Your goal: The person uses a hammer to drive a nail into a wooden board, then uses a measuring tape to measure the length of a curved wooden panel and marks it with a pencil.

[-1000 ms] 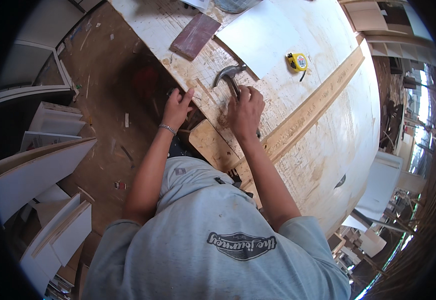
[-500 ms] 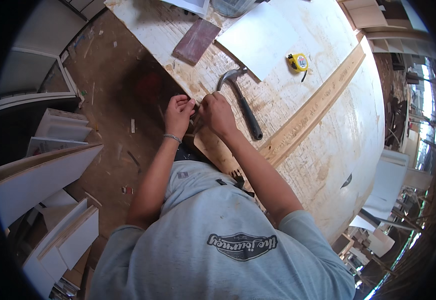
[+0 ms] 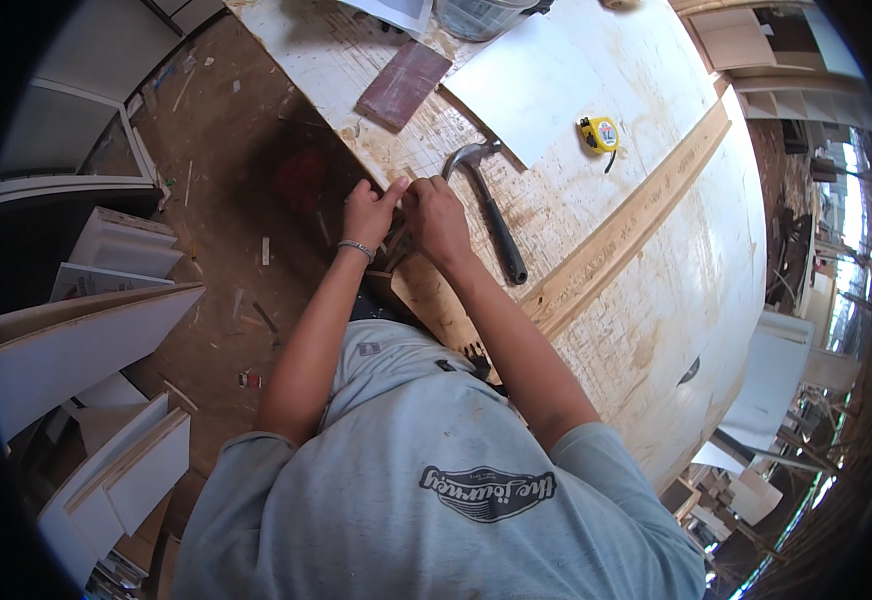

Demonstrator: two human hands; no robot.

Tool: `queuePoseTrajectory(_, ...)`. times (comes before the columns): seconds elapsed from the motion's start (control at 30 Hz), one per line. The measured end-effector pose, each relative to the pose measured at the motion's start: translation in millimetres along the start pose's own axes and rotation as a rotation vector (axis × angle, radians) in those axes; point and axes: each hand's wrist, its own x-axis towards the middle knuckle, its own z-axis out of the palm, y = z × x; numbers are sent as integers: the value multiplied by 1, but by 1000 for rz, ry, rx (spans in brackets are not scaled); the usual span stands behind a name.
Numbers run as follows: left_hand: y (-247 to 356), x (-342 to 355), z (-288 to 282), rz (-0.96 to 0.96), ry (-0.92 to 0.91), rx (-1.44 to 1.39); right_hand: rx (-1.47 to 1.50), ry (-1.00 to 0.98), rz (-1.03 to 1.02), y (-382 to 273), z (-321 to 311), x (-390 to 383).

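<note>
Fingers are curling inward on both my hands, the left hand and the right hand coming together at the left edge of the worktable; the knuckles are covering whatever lies between the tips, so I cannot tell whether I am grasping something or only pressing them together. Beside them the worktable is showing a pale, smooth skin, scuffed and stained brown, roughening toward the edge. A long, straight batten of tan wood is stretching across it, and a flat reddish-brown slab is lying beyond my hands, near a smooth white panel. Just right of my right hand, the hammer is lying on the worktable, its handle clear of my grip. Its grey metal head is catching some light and curving at one end toward my right fingers, so near that I cannot tell whether they are touching. Its dark, slim handle is ending in a rounded butt with a small hole. That butt is pointing back toward me and rightward, the long axis slanting from the head at upper left to lower right.
</note>
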Motion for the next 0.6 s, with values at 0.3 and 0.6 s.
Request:
queuePoseTrajectory(0.3, -22, 16, 1, 152, -10, -3, 8, 113, -3, -2, -18, -6)
queuePoseTrajectory(0.6, -28, 20, 6, 48, -11, -48, -194, 72, 277, 50, -56, -34)
